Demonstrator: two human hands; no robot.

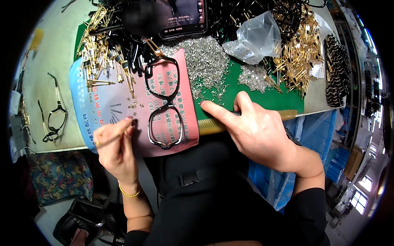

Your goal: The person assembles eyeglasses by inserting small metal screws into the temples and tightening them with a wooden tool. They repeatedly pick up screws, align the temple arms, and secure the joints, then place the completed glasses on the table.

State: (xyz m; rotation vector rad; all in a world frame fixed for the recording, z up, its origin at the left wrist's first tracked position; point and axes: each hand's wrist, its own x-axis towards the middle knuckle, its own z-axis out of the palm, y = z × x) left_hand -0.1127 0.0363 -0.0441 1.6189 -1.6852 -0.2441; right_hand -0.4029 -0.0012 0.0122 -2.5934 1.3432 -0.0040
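Note:
An eyeglass frame (pixel 169 101), black with clear lower rims, lies across a pink and blue printed sheet. Left of it, my left hand (pixel 117 145) is closed in a pinch over the sheet; what its fingertips hold is too small to name. A few small metal screws (pixel 116 108) and tiny parts lie just beyond those fingertips. My right hand (pixel 262 133) is over the near edge of the green mat (pixel 246 92), its index finger stretched to a tiny piece there. Its other fingers curl round something dark, mostly hidden.
A heap of small silver screws (pixel 207 61) covers the mat's middle. Gold temple arms (pixel 297 49) pile up at right, more (pixel 102 45) at left. A clear plastic bag (pixel 258 37) and a phone (pixel 184 18) stand behind. Another eyeglass frame (pixel 56 117) lies far left.

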